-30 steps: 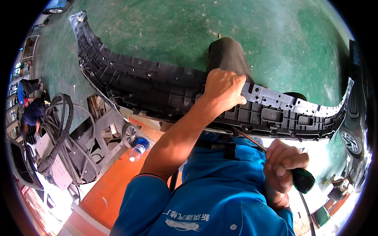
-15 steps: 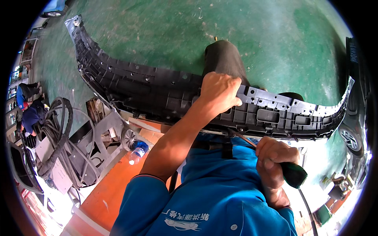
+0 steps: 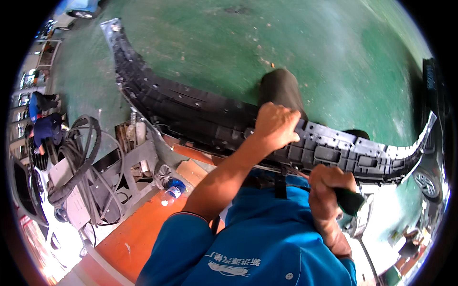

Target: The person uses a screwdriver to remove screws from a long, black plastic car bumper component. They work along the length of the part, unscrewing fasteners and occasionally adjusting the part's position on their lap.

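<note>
A long curved black plastic car bumper (image 3: 200, 114) lies across in front of me, its ribbed inner side with slots and holes facing up. My left hand (image 3: 278, 125) is closed over its far edge near the middle, fingertips hidden. Close to the near edge, my right hand (image 3: 330, 190) is wrapped around the dark green handle (image 3: 349, 202) of a tool with a thin coppery shaft (image 3: 303, 175). The shaft points left toward the bumper's near edge, by my waist; where its tip ends is hard to make out.
On the left stand coiled dark hoses (image 3: 88, 162), a grey metal frame (image 3: 143, 162) and a plastic bottle (image 3: 172, 192) by an orange surface (image 3: 136, 233). Two people bend down at far left. A dark car's wheel (image 3: 426, 185) is at right, above green floor (image 3: 343, 62).
The whole view has shifted, so the bumper appears lower and further right. My right hand and its tool have come closer to the bumper's near edge. My left hand keeps its hold.
</note>
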{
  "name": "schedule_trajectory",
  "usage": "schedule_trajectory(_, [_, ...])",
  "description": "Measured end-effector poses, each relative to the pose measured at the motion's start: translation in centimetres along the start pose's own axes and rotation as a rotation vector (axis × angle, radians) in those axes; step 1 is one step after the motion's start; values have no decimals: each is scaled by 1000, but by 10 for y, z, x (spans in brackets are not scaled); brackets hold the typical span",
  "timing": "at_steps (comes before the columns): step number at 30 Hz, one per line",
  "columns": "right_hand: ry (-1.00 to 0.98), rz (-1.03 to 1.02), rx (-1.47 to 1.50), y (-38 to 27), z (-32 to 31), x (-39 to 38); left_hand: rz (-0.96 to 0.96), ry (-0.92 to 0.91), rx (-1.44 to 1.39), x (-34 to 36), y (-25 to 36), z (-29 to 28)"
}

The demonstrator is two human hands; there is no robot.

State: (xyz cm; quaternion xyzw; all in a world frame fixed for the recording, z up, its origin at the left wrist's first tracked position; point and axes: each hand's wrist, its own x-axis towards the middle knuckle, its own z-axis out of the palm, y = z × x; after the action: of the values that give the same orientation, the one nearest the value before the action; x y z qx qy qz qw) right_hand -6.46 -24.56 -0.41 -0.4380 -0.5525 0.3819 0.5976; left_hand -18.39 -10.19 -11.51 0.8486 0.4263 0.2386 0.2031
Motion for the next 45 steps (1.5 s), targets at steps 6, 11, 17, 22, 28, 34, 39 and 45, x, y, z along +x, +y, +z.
schedule_trajectory(6, [38, -108, 80, 2, -7, -10, -55, -100, -22, -1, 5, 4])
schedule_trajectory(11, [2, -20, 125, -8, -26, 1, -91, -97, -20, -3, 9, 4])
schedule_trajectory(17, [-20, -94, 107, -88, -85, 12, -77, -142, -32, 2, 13, 3])
schedule_trajectory(22, [-345, 120, -791, -116, -115, 28, -114, -164, -13, 0, 10, -1])
schedule_trajectory(28, [-598, 321, -1347, -33, -94, 12, -82, -114, 3, 0, 13, 1])
schedule_trajectory(34, [-547, 500, -1396, -24, -98, -8, -146, -236, 32, 4, 21, -11])
schedule_trajectory(39, [-492, 470, -1328, -18, -106, -13, -113, 177, -54, -25, 26, -50])
schedule_trajectory(45, [-514, 361, -1317, -17, -118, -13, -538, 936, 87, -84, -36, -157])
